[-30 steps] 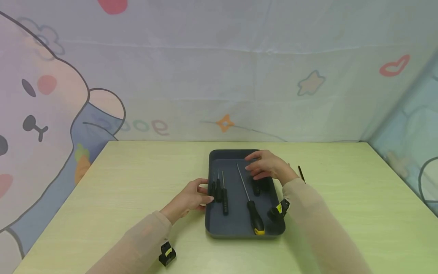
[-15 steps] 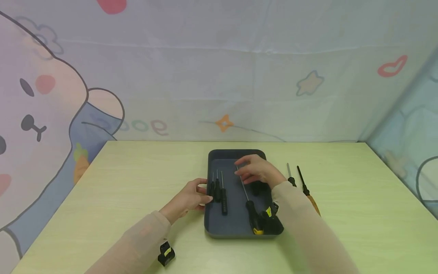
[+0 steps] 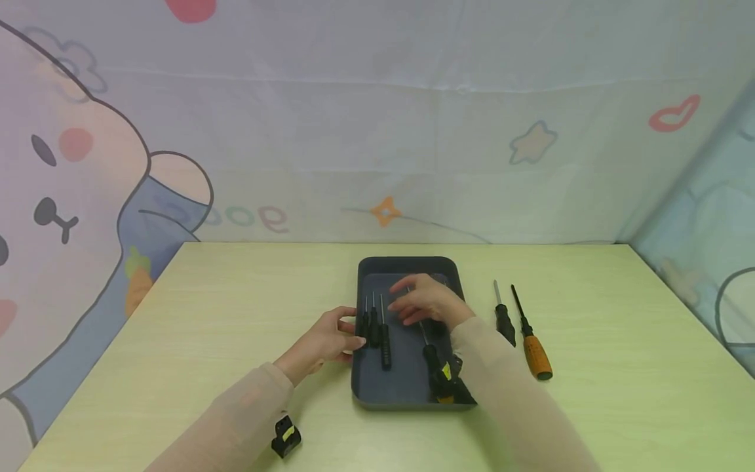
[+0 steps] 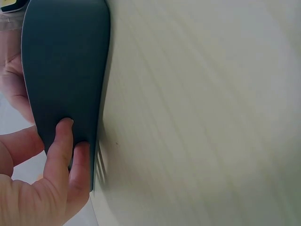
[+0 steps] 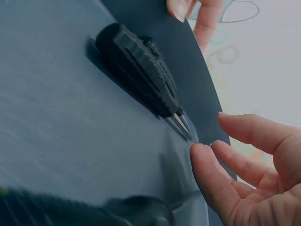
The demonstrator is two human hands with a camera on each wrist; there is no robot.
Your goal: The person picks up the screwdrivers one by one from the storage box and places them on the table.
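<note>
My left hand (image 3: 330,337) grips the left wall of a dark grey tray (image 3: 404,390), thumb over the rim and fingers against the outer wall (image 4: 66,70). Inside, three small black screwdrivers (image 3: 386,347) lie side by side along that wall, tips pointing away. My right hand (image 3: 430,301) is above the tray's middle, fingers apart and loosely bent, holding nothing. In the right wrist view its fingertips are near the slim tips of the small screwdrivers (image 5: 141,70). Beneath the right hand and wrist lies a larger screwdriver (image 3: 432,360) with a yellow handle end, partly hidden.
Right of the tray, on the pale wooden table (image 3: 601,328), lie a black-handled screwdriver (image 3: 503,321) and an orange-handled one (image 3: 535,357). My right sleeve (image 3: 507,387) crosses the tray's near right corner. A printed cloth (image 3: 330,118) hangs behind the table.
My right hand has moved left and slightly nearer over the tray, toward the small screwdrivers. The two screwdrivers on the table have come into view. My left hand keeps its hold on the tray.
</note>
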